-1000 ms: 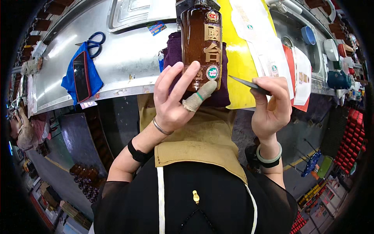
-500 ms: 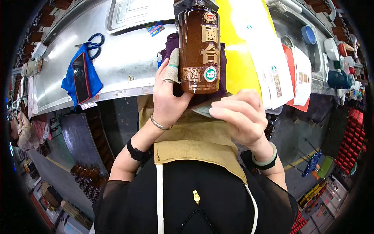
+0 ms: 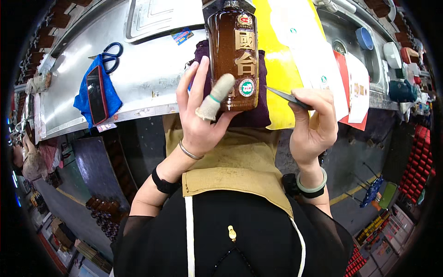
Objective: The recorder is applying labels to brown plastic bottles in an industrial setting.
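The left hand's (image 3: 201,131) fingers (image 3: 199,85) are spread, 2 of them reaching up towards 12 o'clock beside the bottle's left edge; the index finger, in a beige finger cot (image 3: 218,94) with a green band, slants towards 1 o'clock across the lower left of the bottle; whether its pad presses on the glass I cannot tell; the thumb points to 1 o'clock at the base.

The right hand's (image 3: 314,127) thumb and index finger are pinched on a grey pointed tool (image 3: 291,98), its tip aimed at 10 o'clock, near the bottle's lower right edge but apart from it.

The brown bottle (image 3: 225,41) therefore lies between the 2 hands, at 1 o'clock from the left fingers and 10 o'clock from the right; its neck points to 12 o'clock, and a purple cloth (image 3: 262,87) lies under it.

Farther out on the metal table (image 3: 147,76), a yellow sheet (image 3: 277,69) lies at 11 o'clock from the right hand, white sheets (image 3: 314,51) at 12, a red sheet (image 3: 342,64) at 1; from the left hand, scissors (image 3: 110,58) lie at 10 o'clock, with a phone (image 3: 96,97) on a blue cloth (image 3: 82,100) between 9 and 10.
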Tool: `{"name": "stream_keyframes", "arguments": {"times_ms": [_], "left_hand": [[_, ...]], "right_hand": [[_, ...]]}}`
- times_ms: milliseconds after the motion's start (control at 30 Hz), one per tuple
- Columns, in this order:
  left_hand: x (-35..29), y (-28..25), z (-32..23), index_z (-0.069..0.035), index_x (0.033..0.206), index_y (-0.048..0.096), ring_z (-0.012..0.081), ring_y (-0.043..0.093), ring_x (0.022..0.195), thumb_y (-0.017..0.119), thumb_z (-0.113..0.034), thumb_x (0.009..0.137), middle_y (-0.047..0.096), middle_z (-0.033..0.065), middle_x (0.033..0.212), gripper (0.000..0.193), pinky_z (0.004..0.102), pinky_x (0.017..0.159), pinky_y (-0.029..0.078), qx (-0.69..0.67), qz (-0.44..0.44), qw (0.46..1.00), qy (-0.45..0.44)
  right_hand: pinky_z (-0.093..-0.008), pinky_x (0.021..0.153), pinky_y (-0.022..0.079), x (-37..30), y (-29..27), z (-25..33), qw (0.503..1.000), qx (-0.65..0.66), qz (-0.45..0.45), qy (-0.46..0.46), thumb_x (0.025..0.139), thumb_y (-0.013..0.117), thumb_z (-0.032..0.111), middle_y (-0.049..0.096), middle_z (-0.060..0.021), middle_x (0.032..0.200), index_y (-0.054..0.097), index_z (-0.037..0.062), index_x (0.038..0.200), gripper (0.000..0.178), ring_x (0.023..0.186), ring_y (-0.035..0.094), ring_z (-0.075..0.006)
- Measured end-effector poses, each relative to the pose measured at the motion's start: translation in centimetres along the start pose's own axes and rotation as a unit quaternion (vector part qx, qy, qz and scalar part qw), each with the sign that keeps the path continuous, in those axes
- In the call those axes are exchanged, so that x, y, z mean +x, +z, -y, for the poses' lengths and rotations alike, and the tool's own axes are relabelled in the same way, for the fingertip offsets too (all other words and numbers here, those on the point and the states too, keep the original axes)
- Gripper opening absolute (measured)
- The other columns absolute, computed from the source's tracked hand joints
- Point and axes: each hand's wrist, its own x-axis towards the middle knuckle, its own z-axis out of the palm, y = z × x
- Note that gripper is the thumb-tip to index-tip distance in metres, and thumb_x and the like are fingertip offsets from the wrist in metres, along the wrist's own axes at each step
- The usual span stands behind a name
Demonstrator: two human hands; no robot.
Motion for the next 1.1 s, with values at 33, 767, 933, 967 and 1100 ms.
{"name": "stream_keyframes", "arguments": {"times_ms": [33,767,933,967,1100], "left_hand": [[-0.3,0.2,-0.4,-0.020,0.127,0.077,0.0357,0.049,0.138,0.088,-0.017,0.072,0.059,0.0176,0.149,0.056,0.0470,0.114,0.043,0.053,-0.013,0.997,0.051],[-1.3,-0.3,1.2,-0.032,0.118,0.082,0.0305,0.054,0.129,0.073,-0.009,0.084,0.066,0.0119,0.140,0.042,0.0435,0.106,0.048,0.146,-0.008,0.980,0.139],[0.1,-0.5,0.0,-0.037,0.120,0.081,0.0358,0.052,0.130,0.081,-0.010,0.075,0.063,0.0126,0.146,0.053,0.0443,0.113,0.041,0.163,0.068,0.971,0.160],[-0.2,-0.8,0.4,-0.035,0.119,0.081,0.0364,0.053,0.130,0.082,-0.010,0.075,0.065,0.0131,0.144,0.051,0.0457,0.113,0.042,0.160,0.061,0.972,0.159],[-1.9,-1.1,2.3,-0.022,0.121,0.080,0.0375,0.060,0.130,0.088,-0.009,0.073,0.072,0.0118,0.135,0.050,0.0485,0.107,0.047,0.104,-0.019,0.986,0.125]], "right_hand": [[-0.0297,0.087,0.051,-0.3,0.2,-0.1,0.999,0.017,-0.010,0.026,0.092,0.074,-0.007,0.071,-0.0096,0.105,0.068,-0.0013,0.111,0.020,0.096,0.065,-0.0183],[-0.0254,0.094,0.049,-1.6,0.5,-1.0,0.977,0.105,-0.095,0.161,0.101,0.071,0.002,0.069,-0.0035,0.111,0.066,-0.0029,0.123,0.023,0.103,0.062,-0.0106],[-0.0260,0.094,0.049,-1.5,1.1,-0.5,0.978,0.111,-0.073,0.161,0.101,0.070,0.001,0.069,-0.0043,0.112,0.065,-0.0032,0.123,0.023,0.103,0.062,-0.0110],[-0.0262,0.094,0.049,-1.4,0.9,-0.5,0.982,0.099,-0.065,0.150,0.100,0.071,0.000,0.068,-0.0040,0.112,0.066,-0.0032,0.123,0.023,0.103,0.062,-0.0113],[-0.0287,0.093,0.050,-1.3,0.6,-0.5,0.990,0.041,-0.042,0.128,0.097,0.073,-0.004,0.070,-0.0051,0.110,0.068,-0.0024,0.119,0.023,0.100,0.064,-0.0136]]}}
